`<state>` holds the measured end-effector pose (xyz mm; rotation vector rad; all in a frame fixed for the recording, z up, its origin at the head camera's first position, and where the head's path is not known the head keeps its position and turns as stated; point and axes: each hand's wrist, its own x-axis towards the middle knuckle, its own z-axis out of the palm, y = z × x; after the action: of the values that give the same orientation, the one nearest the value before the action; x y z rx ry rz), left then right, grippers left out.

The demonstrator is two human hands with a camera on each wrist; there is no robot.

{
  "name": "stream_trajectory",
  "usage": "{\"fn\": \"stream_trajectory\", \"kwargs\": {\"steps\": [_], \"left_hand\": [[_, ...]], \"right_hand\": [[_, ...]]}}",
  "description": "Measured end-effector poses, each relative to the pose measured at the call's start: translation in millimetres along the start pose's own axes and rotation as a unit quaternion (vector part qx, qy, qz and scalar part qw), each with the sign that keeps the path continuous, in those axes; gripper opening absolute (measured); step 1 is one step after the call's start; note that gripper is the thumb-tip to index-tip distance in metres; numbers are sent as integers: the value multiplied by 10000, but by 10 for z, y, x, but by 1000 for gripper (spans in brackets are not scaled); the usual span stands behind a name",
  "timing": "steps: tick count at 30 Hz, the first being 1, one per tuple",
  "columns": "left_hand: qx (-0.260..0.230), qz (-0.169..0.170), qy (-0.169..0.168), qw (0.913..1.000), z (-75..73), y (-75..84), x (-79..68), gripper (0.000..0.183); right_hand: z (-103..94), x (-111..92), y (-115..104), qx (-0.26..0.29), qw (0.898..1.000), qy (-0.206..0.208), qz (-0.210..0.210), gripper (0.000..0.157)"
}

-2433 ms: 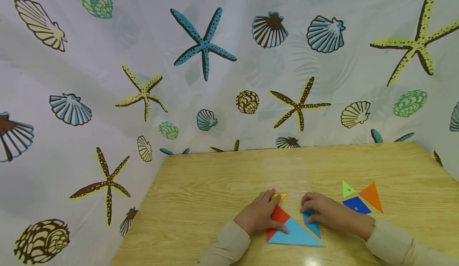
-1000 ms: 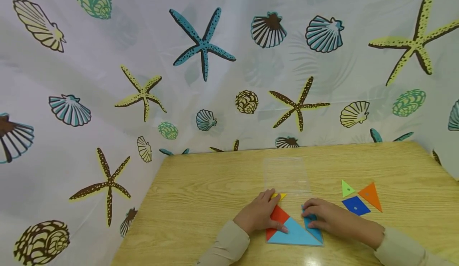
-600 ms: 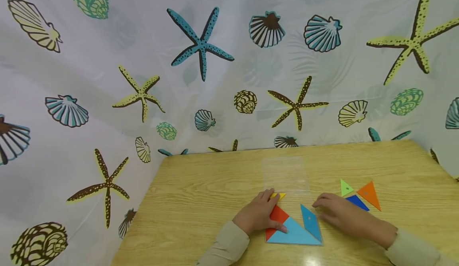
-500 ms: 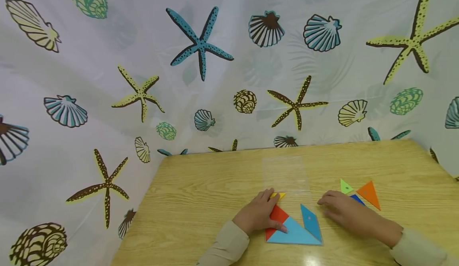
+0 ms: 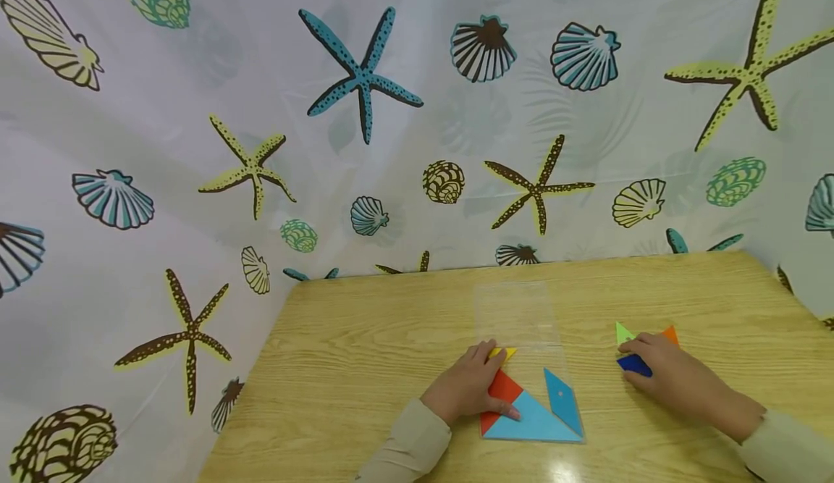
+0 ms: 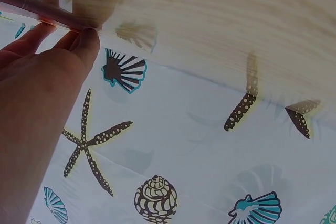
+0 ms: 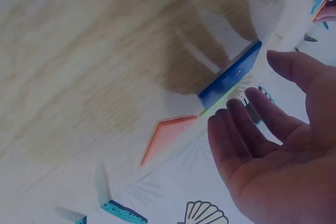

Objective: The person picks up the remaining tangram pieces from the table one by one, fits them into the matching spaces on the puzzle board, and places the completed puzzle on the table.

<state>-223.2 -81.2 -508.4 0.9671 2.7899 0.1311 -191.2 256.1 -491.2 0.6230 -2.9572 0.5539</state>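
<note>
My left hand (image 5: 459, 389) rests on a red flat piece (image 5: 507, 387), its fingers reaching a small yellow triangle (image 5: 510, 354). Beside the red piece lies a large light-blue triangle (image 5: 537, 423), the thumb at its edge. A blue parallelogram (image 5: 562, 400) lies along its slanted side. To the right, my right hand (image 5: 680, 376) hovers over a dark-blue four-sided piece (image 5: 633, 365); in the right wrist view its fingers are spread, apart from that piece (image 7: 231, 77). A lime triangle (image 5: 622, 333) and a partly covered orange triangle (image 5: 671, 334) lie by it.
A clear plastic sheet or tray (image 5: 515, 309) lies on the wooden table (image 5: 365, 353), running behind the coloured pieces. A white curtain (image 5: 404, 244) printed with shells and starfish hangs behind and to the left of the table.
My right hand has let go of the blue parallelogram, which lies beside the light-blue triangle, and has moved right to the dark-blue piece. My left hand has stayed put.
</note>
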Motion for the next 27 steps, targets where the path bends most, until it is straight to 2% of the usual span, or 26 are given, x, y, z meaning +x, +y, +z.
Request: {"fn": "stream_trajectory", "kwargs": {"steps": [16,27], "left_hand": [[-10,3,41,10000,5,-6,-10,101],[61,36,98,9999,51,-21,26,101]], "right_hand": [[-6,8,73,227,9983,-434,303,44],[-24,42,4,-63,9987,-377,327,39]]}}
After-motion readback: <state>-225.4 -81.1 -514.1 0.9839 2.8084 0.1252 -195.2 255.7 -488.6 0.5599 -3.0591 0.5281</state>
